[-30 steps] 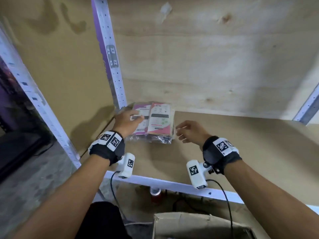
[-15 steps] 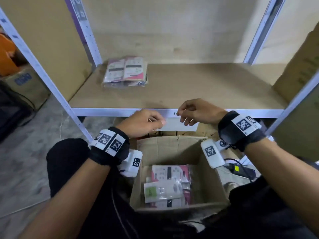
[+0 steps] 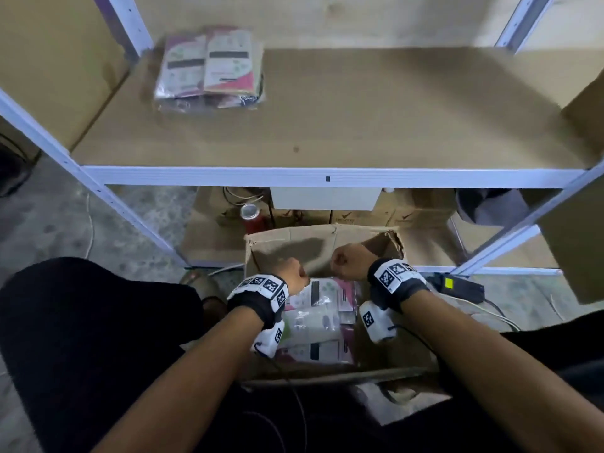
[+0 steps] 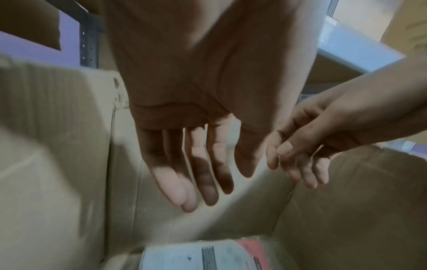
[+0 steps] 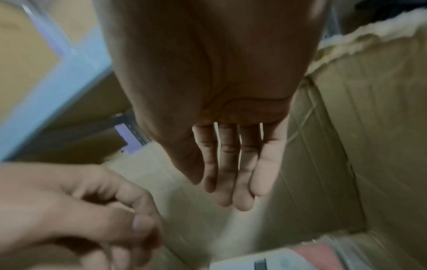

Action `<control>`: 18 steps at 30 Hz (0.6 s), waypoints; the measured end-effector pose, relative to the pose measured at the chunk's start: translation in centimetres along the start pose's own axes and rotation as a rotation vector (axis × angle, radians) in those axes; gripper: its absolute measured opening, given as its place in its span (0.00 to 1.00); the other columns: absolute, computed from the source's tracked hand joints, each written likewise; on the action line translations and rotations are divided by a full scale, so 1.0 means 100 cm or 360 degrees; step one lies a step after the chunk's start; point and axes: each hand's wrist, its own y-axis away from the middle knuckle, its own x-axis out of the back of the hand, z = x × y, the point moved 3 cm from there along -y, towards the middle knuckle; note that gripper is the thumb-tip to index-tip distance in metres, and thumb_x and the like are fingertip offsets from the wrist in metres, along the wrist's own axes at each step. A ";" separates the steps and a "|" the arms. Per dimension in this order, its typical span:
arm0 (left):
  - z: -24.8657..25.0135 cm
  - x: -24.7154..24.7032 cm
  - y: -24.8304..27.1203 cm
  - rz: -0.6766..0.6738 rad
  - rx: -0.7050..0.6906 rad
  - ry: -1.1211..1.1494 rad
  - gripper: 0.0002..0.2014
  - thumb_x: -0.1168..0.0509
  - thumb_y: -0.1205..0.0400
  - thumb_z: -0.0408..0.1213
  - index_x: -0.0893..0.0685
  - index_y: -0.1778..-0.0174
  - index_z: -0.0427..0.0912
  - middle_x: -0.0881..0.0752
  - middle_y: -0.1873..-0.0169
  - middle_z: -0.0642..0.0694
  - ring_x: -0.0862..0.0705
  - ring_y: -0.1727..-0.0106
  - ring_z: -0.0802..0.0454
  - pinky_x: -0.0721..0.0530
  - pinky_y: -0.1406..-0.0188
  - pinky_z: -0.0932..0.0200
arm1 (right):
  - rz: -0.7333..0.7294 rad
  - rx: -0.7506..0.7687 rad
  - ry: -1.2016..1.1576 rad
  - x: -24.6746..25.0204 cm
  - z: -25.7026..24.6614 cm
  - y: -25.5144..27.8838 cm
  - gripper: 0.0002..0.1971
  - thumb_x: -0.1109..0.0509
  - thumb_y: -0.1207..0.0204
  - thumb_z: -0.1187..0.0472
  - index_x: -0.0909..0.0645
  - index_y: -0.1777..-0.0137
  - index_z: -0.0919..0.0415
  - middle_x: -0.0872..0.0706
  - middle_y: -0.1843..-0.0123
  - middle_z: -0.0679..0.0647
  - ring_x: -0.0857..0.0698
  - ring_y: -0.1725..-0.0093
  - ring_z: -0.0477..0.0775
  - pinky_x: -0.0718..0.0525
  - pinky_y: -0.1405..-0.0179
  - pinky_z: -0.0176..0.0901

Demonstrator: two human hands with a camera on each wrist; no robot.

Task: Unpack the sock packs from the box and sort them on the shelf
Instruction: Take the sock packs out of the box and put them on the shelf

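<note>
An open cardboard box on the floor holds several white and pink sock packs. Both hands hang side by side just above the packs, inside the box mouth. My left hand has straight, relaxed fingers pointing down and holds nothing. My right hand is likewise empty, its fingers extended toward a pack. A pack lies below the left hand too. Two packs in a clear wrap lie at the shelf's back left corner.
The wooden shelf board with a white metal front rail stands beyond the box. Under it are a red can, cardboard and cables. A black adapter lies right of the box. My dark-clad knees flank the box.
Both hands left the packs at the shelf's back left, drew back over the front rail and dropped into the box. The head view tilted down from shelf to box.
</note>
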 end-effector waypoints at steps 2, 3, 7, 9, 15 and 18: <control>-0.008 -0.013 -0.012 -0.0022 0.0054 -0.0072 0.15 0.33 0.16 0.44 0.09 0.46 0.36 0.09 0.45 0.38 0.11 0.44 0.39 0.13 0.41 0.49 | -0.0114 -0.0016 0.0073 -0.023 0.007 -0.022 0.10 0.34 0.18 0.61 0.14 0.44 0.64 0.10 0.46 0.59 0.10 0.47 0.58 0.12 0.41 0.53; -0.011 -0.019 -0.017 -0.0035 0.0078 -0.0090 0.15 0.34 0.15 0.44 0.09 0.46 0.36 0.09 0.45 0.38 0.11 0.44 0.39 0.13 0.41 0.49 | -0.0156 -0.0030 0.0081 -0.034 0.011 -0.032 0.10 0.34 0.18 0.61 0.13 0.44 0.64 0.10 0.44 0.59 0.10 0.46 0.58 0.12 0.41 0.53; -0.018 -0.035 -0.031 -0.0013 0.0097 -0.0221 0.16 0.34 0.16 0.48 0.08 0.48 0.39 0.08 0.47 0.40 0.11 0.44 0.40 0.13 0.41 0.48 | -0.0252 -0.0072 0.0256 -0.076 0.025 -0.063 0.10 0.34 0.20 0.61 0.11 0.47 0.60 0.11 0.42 0.62 0.13 0.40 0.63 0.15 0.39 0.52; -0.021 -0.040 -0.036 0.0042 0.0098 -0.0265 0.15 0.33 0.17 0.49 0.09 0.50 0.41 0.09 0.46 0.42 0.12 0.42 0.40 0.14 0.40 0.49 | -0.0289 -0.0039 0.0391 -0.096 0.030 -0.073 0.11 0.33 0.21 0.62 0.11 0.44 0.60 0.11 0.39 0.62 0.14 0.37 0.64 0.16 0.39 0.51; -0.034 -0.047 -0.042 0.0011 0.0132 -0.0134 0.12 0.35 0.17 0.44 0.13 0.48 0.40 0.13 0.42 0.38 0.16 0.39 0.38 0.16 0.45 0.52 | -0.0319 -0.0001 0.0646 -0.144 0.047 -0.091 0.21 0.36 0.17 0.65 0.24 0.25 0.64 0.21 0.27 0.63 0.21 0.28 0.65 0.18 0.35 0.55; -0.036 -0.043 -0.042 0.0014 0.0094 -0.0071 0.13 0.38 0.16 0.41 0.13 0.48 0.37 0.13 0.45 0.37 0.16 0.41 0.38 0.16 0.44 0.50 | -0.0290 0.0072 0.0803 -0.156 0.049 -0.094 0.17 0.38 0.17 0.68 0.22 0.30 0.65 0.20 0.29 0.64 0.21 0.29 0.65 0.20 0.35 0.56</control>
